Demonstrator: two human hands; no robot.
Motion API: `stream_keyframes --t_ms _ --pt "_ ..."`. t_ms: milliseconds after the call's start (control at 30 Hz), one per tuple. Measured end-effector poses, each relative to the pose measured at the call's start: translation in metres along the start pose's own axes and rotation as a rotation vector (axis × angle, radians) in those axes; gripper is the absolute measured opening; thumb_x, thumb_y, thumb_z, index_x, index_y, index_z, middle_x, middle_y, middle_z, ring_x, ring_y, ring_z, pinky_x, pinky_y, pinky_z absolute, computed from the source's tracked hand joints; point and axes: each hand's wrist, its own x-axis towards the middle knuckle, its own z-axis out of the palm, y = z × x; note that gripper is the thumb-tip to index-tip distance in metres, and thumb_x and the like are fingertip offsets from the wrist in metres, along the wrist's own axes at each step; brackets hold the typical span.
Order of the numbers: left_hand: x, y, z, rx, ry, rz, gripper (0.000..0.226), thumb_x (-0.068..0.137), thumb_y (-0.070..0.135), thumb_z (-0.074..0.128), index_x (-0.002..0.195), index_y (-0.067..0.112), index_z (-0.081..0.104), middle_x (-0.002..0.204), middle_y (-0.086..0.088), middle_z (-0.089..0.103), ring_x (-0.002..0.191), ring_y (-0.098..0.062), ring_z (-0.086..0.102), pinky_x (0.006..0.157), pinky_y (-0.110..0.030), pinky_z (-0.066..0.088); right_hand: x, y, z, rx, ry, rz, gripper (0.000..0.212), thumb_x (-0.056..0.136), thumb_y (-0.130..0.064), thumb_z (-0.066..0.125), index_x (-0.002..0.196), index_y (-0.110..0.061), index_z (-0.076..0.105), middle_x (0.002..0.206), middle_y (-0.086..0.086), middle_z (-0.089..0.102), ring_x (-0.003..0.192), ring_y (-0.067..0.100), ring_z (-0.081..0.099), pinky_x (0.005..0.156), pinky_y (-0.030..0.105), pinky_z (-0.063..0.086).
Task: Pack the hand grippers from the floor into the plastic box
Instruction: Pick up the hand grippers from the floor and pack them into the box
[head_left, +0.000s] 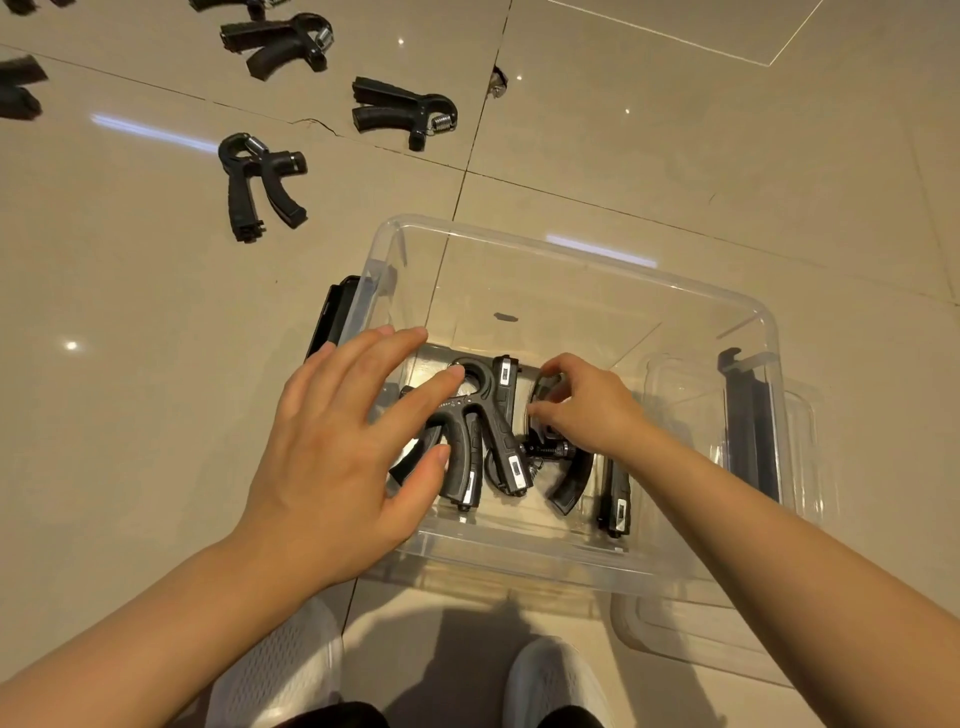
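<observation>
Inside the clear plastic box (582, 244), at its near end, both hands are at work on the grippers already packed. The right hand (587, 410) has its fingers curled round the looped head of a black hand gripper (569, 480) lying at about 3 o'clock from the middle of the packed group; the thumb and fingertips pinch it, and the exact contact under the fingers is hidden. The left hand (343, 447) is released: its fingers are spread and nearly straight, the index fingertip touches the ring-shaped head of the central hand gripper (483, 415), and it grasps nothing.

Outward from the hands, several grippers lie side by side on the box floor, handles pointing toward 6 o'clock. One more (615, 493) lies at the 4 o'clock side, beside the near wall. The far half of the box floor holds no grippers.

Beyond the box, on the tiled floor (727, 130), grippers remain unpacked: one at 10 o'clock from the box (260, 182), one at 11 o'clock (402, 111), and another farther off in the same direction (280, 44). More are cut off at the upper left frame edge. A transparent lid (727, 613) lies partly under the box at 4 o'clock.

Step in hand, as judged: seating and aligning a gripper among those already packed. The task is only partly complete.

The next move calls for letting go of the gripper once it lies flat, then reaching toward 10 o'clock for the nearest floor gripper. Place it in the free far half.
</observation>
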Motion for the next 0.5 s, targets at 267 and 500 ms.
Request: stream_keyframes --t_ms 267,500 --pt "-0.001 0.000 0.000 -0.008 -0.004 -0.015 0.046 0.083 0.035 0.051 0.126 0.020 0.059 0.136 -0.009 0.048 0.130 -0.028 0.038 0.103 -0.049 0.032 0.012 -0.025 0.030 -0.530 -0.130 -0.404 0.075 0.085 -0.020 0.061 0.146 -0.027 0.019 0.142 0.009 0.031 0.114 0.033 0.049 0.086 0.041 0.049" --pt "0.000 0.001 0.000 0.002 -0.017 -0.030 0.042 0.084 0.037 0.050 0.120 0.020 0.064 0.134 -0.008 0.050 0.132 -0.027 0.037 0.103 -0.047 0.032 0.017 -0.042 0.045 -0.359 -0.048 -0.287 0.066 0.083 -0.001 0.056 0.141 -0.017 0.031 0.126 0.017 0.039 0.095 0.038 0.057 0.076 0.039 0.048"
